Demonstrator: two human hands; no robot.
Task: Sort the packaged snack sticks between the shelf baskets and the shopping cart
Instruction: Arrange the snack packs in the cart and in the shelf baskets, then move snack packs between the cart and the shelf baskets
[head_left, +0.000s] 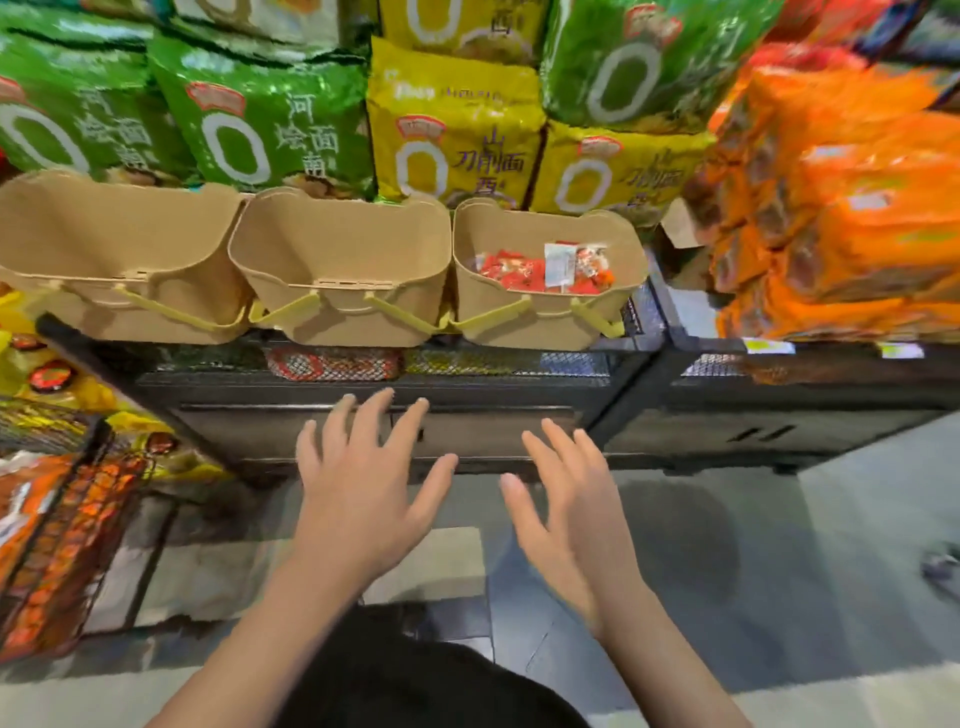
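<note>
Right now both hands are hovering empty, the left hand (358, 499) and right hand (571, 514) each showing a slack, spread grip. Reaching up and pinching one packet at a time is likely working best: the snack sticks (540, 270) are lying in the right basket (545, 322), well above the right hand.

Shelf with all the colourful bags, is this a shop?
Most likely a grocery shop. The shelf is stacked with green noodle bags and yellow noodle bags, three tan baskets sit in a row, and price tags line the shelf edge.
</note>
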